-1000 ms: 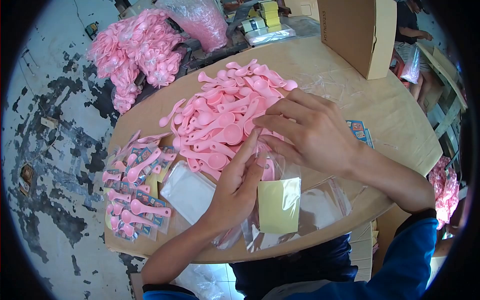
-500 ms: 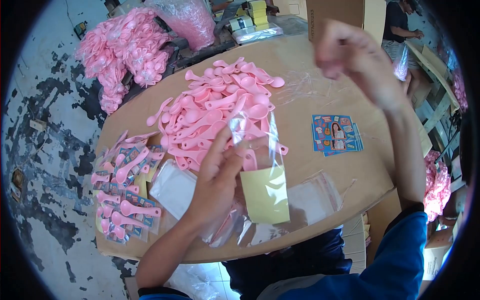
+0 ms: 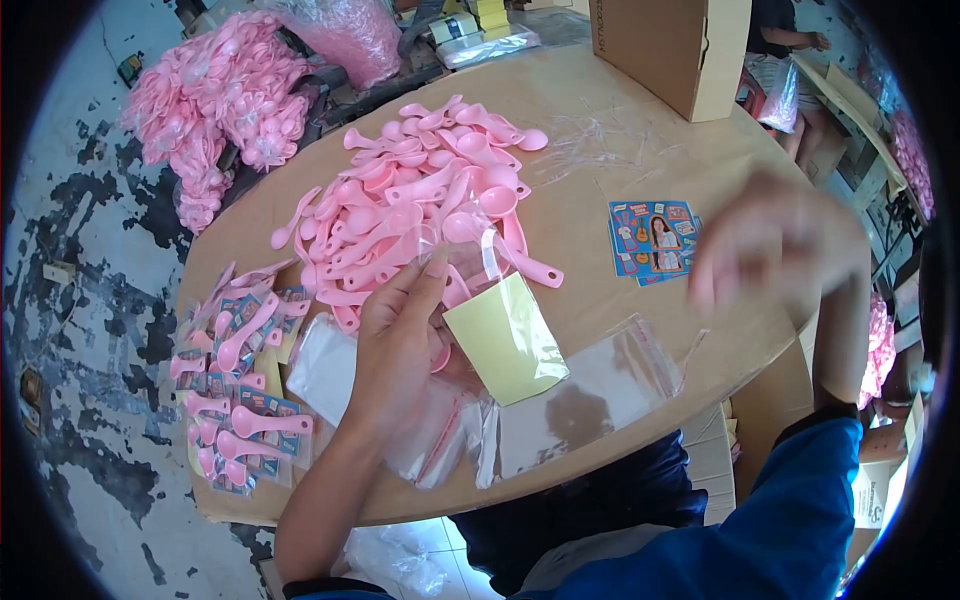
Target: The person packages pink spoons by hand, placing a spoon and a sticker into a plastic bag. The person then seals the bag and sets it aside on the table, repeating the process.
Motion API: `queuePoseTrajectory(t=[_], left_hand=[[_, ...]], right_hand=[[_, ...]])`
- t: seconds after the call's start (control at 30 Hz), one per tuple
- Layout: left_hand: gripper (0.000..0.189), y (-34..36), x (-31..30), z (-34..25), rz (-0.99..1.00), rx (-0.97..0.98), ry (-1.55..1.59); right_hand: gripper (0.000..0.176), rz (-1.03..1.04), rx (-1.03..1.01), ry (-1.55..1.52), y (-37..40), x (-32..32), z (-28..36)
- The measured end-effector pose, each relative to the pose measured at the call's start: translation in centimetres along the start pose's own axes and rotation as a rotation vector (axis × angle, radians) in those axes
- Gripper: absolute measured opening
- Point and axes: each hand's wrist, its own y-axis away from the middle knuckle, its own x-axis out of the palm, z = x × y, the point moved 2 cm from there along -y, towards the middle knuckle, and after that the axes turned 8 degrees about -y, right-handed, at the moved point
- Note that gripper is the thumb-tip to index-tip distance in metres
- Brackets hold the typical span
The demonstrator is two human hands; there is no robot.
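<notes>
My left hand (image 3: 405, 310) pinches the upper part of a clear plastic bag, in which a pale yellow card (image 3: 508, 340) lies tilted. Smeared by motion, my right hand (image 3: 775, 245) hovers just right of the small stack of blue printed cards (image 3: 650, 240); its fingers are too blurred to read. Behind the bag spreads a heap of pink plastic spoons (image 3: 410, 190). Flat clear bags (image 3: 600, 395) lie along the near table edge, with another stack of bags (image 3: 325, 370) beside my left wrist.
Packed bags with spoons and blue cards (image 3: 250, 420) are piled at the table's left. Clear plastic scraps (image 3: 600, 140) and a cardboard box (image 3: 660, 50) are toward the back. Bundled pink spoons (image 3: 220, 100) stand beyond the table. Another person (image 3: 780, 50) is at the far right.
My right hand has come down from the raised position above the table to beside the blue cards. The bag with the yellow card has tilted and risen slightly in my left hand.
</notes>
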Motion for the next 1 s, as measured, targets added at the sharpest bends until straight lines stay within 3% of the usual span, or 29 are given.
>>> queuePoseTrajectory(t=[0.07, 0.17, 0.27, 0.37, 0.4, 0.5, 0.53, 0.6, 0.7, 0.8, 1.0], left_hand=[[0.033, -0.1, 0.1, 0.1, -0.005, 0.004, 0.008], [0.036, 0.2, 0.5, -0.1, 0.005, -0.006, -0.01], [0.039, 0.3, 1.1, -0.6, 0.02, -0.016, -0.022], [0.041, 0.3, 1.0, -0.6, 0.018, -0.024, -0.002], [0.041, 0.3, 1.0, -0.6, 0.017, -0.024, 0.013], [0.042, 0.3, 1.1, -0.4, 0.013, -0.045, 0.022], [0.042, 0.4, 1.1, -0.5, 0.008, -0.055, 0.013], [0.043, 0.8, 1.8, -0.9, 0.043, -0.062, 0.006], [0.045, 1.3, 2.2, -1.2, 0.091, -0.051, 0.006], [0.047, 1.5, 2.1, -1.6, 0.104, -0.114, 0.004], [0.049, 0.8, 1.2, -0.5, 0.12, -0.125, -0.014]], right_hand=[[0.016, 0.175, 0.074, -0.045, 0.3, 3.8, -0.3], [0.016, 0.01, 0.196, 0.042, 2.3, 4.7, -3.4], [0.015, -0.509, 0.269, 0.384, 4.4, 1.5, -6.0], [0.013, -0.589, 0.269, 0.108, 5.1, 0.0, -5.5], [0.013, -0.611, 0.296, 0.239, 4.6, 0.0, -4.8], [0.02, -0.682, 0.143, 0.244, 1.0, 0.8, -3.6], [0.028, -0.646, 0.018, 0.228, -0.5, 1.5, -3.6], [0.028, -0.424, 0.108, 0.012, -3.6, 2.8, -1.7], [0.026, -0.242, 0.111, -0.01, -7.7, 5.1, -0.7], [0.022, -0.366, -0.126, -0.225, -9.9, 6.2, -2.5], [0.021, -0.456, -0.043, -0.351, -9.7, 6.9, -3.6]])
